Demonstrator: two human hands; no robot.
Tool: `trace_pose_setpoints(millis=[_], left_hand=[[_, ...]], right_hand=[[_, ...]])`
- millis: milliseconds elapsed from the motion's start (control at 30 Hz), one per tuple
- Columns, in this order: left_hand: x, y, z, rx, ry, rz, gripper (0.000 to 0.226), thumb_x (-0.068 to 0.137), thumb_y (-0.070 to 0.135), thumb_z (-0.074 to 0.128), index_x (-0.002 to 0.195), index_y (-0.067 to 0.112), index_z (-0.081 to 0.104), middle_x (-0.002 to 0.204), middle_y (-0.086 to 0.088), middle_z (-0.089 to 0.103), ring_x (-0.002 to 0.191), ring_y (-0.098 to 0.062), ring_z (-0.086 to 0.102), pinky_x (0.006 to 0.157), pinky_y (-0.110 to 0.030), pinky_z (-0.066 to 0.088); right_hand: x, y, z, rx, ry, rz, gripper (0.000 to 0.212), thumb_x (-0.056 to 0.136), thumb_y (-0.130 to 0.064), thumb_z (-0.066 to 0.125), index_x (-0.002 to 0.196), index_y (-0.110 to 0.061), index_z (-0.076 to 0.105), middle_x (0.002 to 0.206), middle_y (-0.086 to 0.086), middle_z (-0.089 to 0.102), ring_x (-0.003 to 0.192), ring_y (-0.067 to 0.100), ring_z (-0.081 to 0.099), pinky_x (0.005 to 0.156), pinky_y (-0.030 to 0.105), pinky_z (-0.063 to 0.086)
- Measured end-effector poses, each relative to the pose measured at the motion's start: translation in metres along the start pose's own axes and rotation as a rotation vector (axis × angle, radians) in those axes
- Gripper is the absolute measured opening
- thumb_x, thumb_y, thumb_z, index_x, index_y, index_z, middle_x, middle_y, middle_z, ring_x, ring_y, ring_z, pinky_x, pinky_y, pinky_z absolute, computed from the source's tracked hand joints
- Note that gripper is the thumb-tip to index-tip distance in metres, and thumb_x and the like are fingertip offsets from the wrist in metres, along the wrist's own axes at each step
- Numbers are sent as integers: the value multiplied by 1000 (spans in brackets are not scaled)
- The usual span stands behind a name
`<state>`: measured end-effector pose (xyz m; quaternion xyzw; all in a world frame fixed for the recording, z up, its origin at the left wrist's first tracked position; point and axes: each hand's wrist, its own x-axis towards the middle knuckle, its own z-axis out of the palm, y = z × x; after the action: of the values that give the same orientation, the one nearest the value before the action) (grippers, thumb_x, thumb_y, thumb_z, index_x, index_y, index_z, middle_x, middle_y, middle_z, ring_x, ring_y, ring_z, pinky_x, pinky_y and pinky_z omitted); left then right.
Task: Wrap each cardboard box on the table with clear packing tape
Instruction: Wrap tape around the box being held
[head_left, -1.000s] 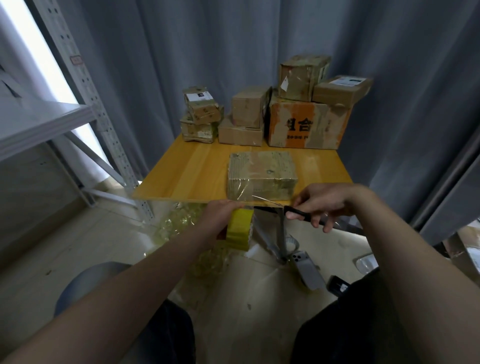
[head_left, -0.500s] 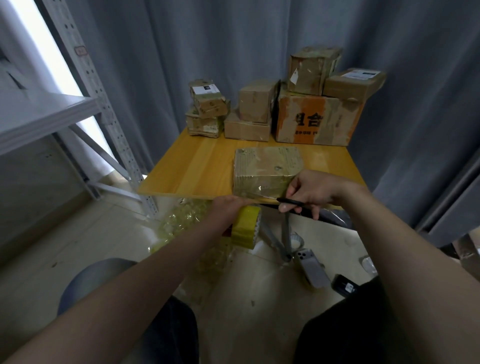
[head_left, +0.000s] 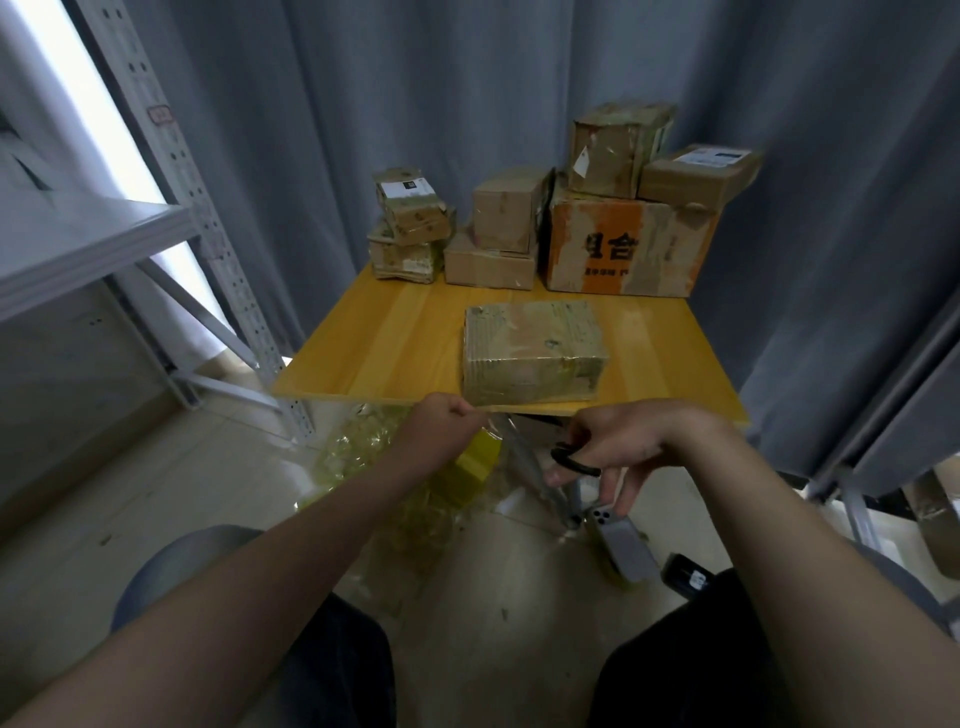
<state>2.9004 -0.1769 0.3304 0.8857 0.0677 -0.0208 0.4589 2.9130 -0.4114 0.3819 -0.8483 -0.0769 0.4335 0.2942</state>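
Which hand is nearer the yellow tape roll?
Left. The left hand holds the yellow tape roll just below the table edge; the right hand is apart, to the roll's right, gripping black scissors.

Both forearms (head_left: 291, 566) are bare along their whole visible length; the left hand (head_left: 441, 431) and the right hand (head_left: 623, 441) are bare as well. Black trousers (head_left: 675, 670) cover both thighs; the cloth looks plain.

Box (head_left: 535, 358) on table (head_left: 395, 353), before stacked boxes (head_left: 545, 223)
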Motion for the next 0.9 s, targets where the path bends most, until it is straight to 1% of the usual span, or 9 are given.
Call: trace_pose_setpoints(millis=[133, 233, 300, 400, 533, 633, 700, 800, 900], left_hand=[[-3, -3, -1, -24, -22, -17, 26, 92, 32, 71, 89, 6, 77, 87, -15, 73, 77, -22, 64, 67, -28, 46], [-5, 2, 0, -32, -43, 1, 21, 92, 29, 71, 89, 10, 78, 89, -13, 74, 78, -19, 65, 68, -26, 48], [-6, 7, 0, -29, -49, 7, 19, 92, 31, 71, 88, 14, 78, 88, -9, 74, 81, -20, 66, 71, -29, 50], [-11, 15, -1, -52, -70, 13, 18, 94, 30, 70, 91, 14, 78, 92, -9, 73, 80, -18, 64, 71, -29, 50], [-18, 27, -8, -88, -78, 41, 16, 97, 22, 65, 96, 13, 78, 90, 6, 71, 84, -8, 61, 69, -25, 46], [-21, 36, -17, -106, -74, 34, 18, 98, 21, 63, 101, 10, 78, 92, 11, 68, 87, -5, 59, 77, -29, 47], [-22, 40, -26, -117, -52, 20, 18, 97, 22, 64, 103, 12, 78, 95, 10, 67, 89, -8, 59, 82, -32, 48], [-17, 41, -43, -160, 10, 7, 15, 97, 24, 64, 97, 18, 78, 100, 12, 66, 96, -16, 60, 90, -39, 50], [-7, 40, -59, -200, 106, -26, 15, 98, 27, 64, 97, 21, 77, 99, 13, 64, 93, -17, 58, 93, -42, 51]], right_hand=[[-18, 8, 0, 310, 32, -320, 68, 69, -43, 94, 115, -8, 57, 110, 19, 68, 89, 36, 70, 78, 49, 64], [-23, 10, -4, 729, 384, -527, 65, 73, -38, 86, 124, -12, 56, 116, 10, 65, 87, 27, 72, 70, 40, 63], [-16, 14, -12, 795, 732, -479, 63, 77, -43, 85, 124, -12, 58, 113, 8, 66, 83, 21, 69, 62, 34, 55], [-1, 30, -28, 561, 1141, -177, 44, 93, -35, 74, 118, -1, 64, 119, 21, 66, 92, 22, 58, 66, 43, 46], [12, 42, -34, 266, 991, 184, 89, 90, -51, 69, 149, 5, 33, 151, 23, 31, 140, 37, 31, 98, 40, 39], [15, 41, -36, 179, 886, 196, 60, 95, -41, 59, 144, -8, 48, 154, 22, 30, 145, 41, 27, 114, 43, 33], [13, 36, -35, 56, 995, 112, 43, 100, -39, 52, 134, -14, 59, 150, 17, 39, 140, 40, 32, 112, 44, 32], [12, 10, -22, -63, 1175, -252, 36, 105, -46, 47, 131, -30, 66, 145, 0, 53, 133, 32, 35, 110, 45, 30], [23, -27, -7, -280, 993, -480, 47, 102, -62, 44, 143, -43, 55, 156, -14, 44, 145, 24, 27, 117, 51, 22]])
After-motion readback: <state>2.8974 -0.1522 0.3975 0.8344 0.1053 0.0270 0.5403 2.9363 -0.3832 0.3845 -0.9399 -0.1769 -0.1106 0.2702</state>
